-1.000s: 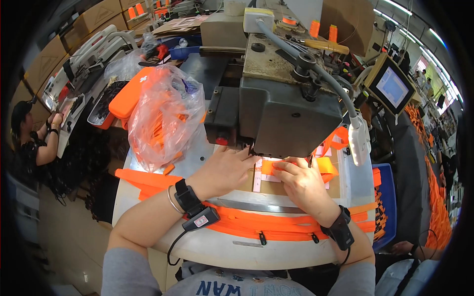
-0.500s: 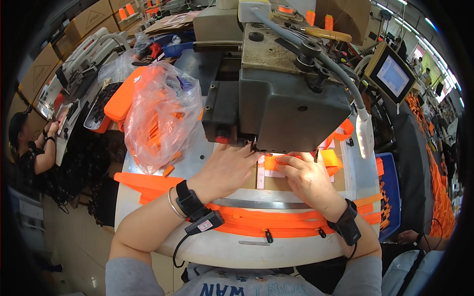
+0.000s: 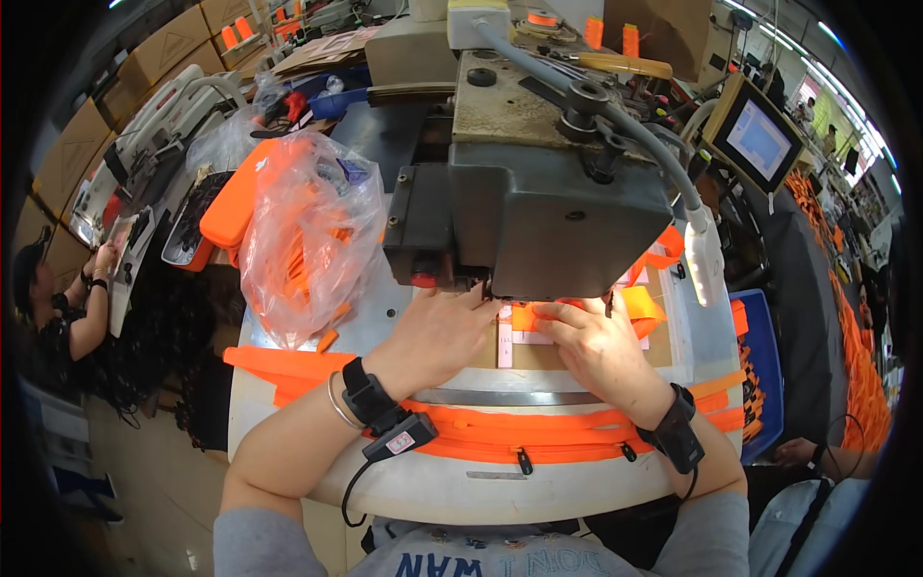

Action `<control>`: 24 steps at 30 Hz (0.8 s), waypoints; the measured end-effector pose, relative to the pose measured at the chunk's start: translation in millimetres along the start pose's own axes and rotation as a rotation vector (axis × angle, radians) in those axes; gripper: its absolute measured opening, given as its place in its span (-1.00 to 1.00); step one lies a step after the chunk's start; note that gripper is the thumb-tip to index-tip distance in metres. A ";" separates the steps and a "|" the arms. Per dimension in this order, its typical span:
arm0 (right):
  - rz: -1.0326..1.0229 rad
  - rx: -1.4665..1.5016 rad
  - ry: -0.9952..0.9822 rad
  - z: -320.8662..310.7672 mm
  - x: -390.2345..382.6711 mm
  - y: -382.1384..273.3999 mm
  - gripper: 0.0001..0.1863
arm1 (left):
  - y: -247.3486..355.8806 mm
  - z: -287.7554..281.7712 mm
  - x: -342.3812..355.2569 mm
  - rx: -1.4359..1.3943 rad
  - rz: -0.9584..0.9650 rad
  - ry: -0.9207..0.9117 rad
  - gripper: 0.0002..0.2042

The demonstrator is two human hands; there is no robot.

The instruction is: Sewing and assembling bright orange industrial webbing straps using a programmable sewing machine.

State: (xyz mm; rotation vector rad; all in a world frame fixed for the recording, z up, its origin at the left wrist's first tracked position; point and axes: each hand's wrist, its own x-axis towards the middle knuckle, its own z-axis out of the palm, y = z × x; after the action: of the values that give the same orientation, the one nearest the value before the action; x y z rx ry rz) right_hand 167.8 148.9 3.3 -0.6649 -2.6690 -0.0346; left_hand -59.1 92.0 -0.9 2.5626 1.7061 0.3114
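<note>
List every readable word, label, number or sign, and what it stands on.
Grey fabric shirt: blue lettering, partly legible, not copied here.
White-and-pink sticker on the black plastic left-wrist box: too small.
Pale pink paper strip: marks too small.
Black-framed rectangular screen: too blurred.
Brown cardboard box: triangular sign, faint.

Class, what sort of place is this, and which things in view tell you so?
Probably a sewing workshop: there is what looks like a large sewing machine, orange thread spools behind it, and orange zips along the table's near edge.
</note>
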 end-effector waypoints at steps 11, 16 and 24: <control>0.017 -0.032 0.012 4.0 1.4 1.8 -0.77 | -7.3 6.8 3.8 -0.006 0.013 0.014 -0.65; 0.039 -0.058 0.001 6.6 2.5 3.7 -0.76 | -19.9 16.5 4.1 -0.142 0.065 0.174 -0.70; 0.037 -0.084 0.025 6.8 3.0 4.9 -0.71 | -27.6 24.4 4.7 0.032 0.144 0.183 -0.66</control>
State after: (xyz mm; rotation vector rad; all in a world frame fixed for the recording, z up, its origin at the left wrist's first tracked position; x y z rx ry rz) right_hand 165.1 155.4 -2.2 -0.7355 -2.6428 -0.1449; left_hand -77.7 108.9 -28.2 2.7633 1.5933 0.5455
